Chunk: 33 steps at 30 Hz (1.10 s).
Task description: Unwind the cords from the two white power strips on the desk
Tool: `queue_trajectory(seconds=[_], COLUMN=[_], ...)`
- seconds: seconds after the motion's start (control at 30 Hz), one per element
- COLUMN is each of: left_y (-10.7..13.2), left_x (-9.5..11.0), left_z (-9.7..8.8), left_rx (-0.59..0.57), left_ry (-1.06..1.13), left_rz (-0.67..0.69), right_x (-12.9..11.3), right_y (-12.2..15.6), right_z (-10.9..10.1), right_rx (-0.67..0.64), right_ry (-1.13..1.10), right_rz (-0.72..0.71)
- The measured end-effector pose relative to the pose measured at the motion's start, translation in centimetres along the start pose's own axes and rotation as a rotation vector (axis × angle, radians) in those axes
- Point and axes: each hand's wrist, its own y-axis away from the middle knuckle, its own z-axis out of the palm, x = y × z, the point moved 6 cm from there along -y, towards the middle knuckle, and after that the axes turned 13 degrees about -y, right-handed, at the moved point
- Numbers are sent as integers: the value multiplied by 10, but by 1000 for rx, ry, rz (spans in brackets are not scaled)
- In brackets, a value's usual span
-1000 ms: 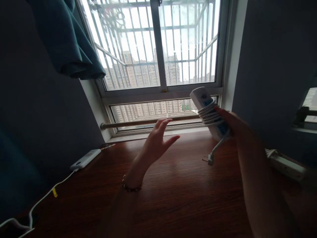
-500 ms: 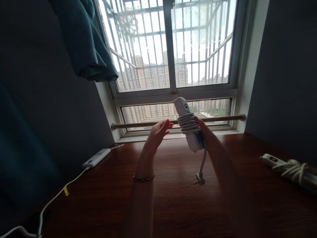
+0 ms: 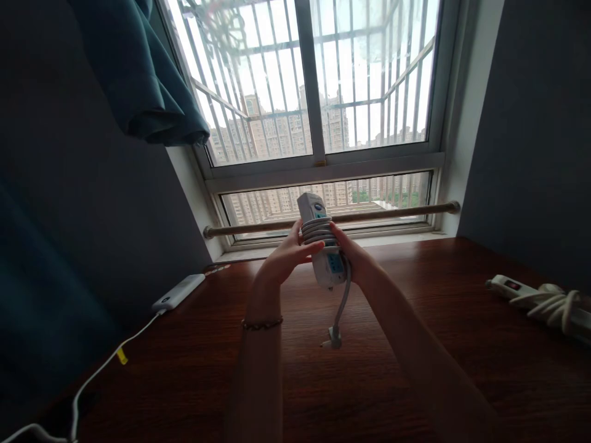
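Held up above the wooden surface is a white power strip with blue-green socket areas, tilted with its upper end leaning left. Its cord is wound several times around the middle. The loose end hangs down to a plug. From the right, my right hand grips the strip and the wound cord. On the left side, my left hand is closed on it too, its thumb across the front near the coils. The far sides of the fingers are hidden behind the strip.
A second power strip with its cord wrapped around it lies on the brown wooden surface at the right. Another white strip lies at the left, its cable running toward me. A horizontal rail crosses before the barred window.
My left hand was apart from the power strip and has come onto its left side. The strip and my right hand have shifted left and slightly down; the plug swings with them.
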Motion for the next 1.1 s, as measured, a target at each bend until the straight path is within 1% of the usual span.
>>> queue_trajectory(seconds=[0.07, 0.13, 0.2, 0.23, 0.3, 0.37, 0.4, 0.5, 0.67, 0.73, 0.93, 1.1], left_y=[5, 8, 8, 7, 4, 0, -1, -4, -3, -2, -4, -2], left_x=[-3, -4, -5, -5, -5, -6, -6, -9, -9, -8, -6, -1], left_z=[-1, 1, 7, 11, 17, 21, 21, 21, 20, 21, 25, 25], left_rx=[-65, -90, -94, -90, -69, -40, -27, -12, -103, -115, -77, -57], left_ry=[-59, -108, -135, -141, -146, -145, -142, -126, -68, -57, -89, -107], left_rz=[-72, -122, -150, -157, -159, -153, -148, -134, -111, -107, -124, -106], right_x=[2, -1, -5, -6, -10, -13, -14, -18, -23, -24, -34, -37], right_y=[-1, -1, -1, -1, -1, -1, -1, 0, 3, 5, 8, 10], right_z=[-6, -12, -16, -15, -11, -7, -5, -6, -9, -10, -17, -15], right_rx=[91, 179, 215, 196, 111, 27, 10, 41, 125, 147, 188, 175], right_ry=[-73, -59, -26, -21, -28, -39, -42, -47, -33, -23, -29, -25], right_rz=[-11, -95, -183, -214, -266, -312, -333, -395, -443, -449, -555, -575])
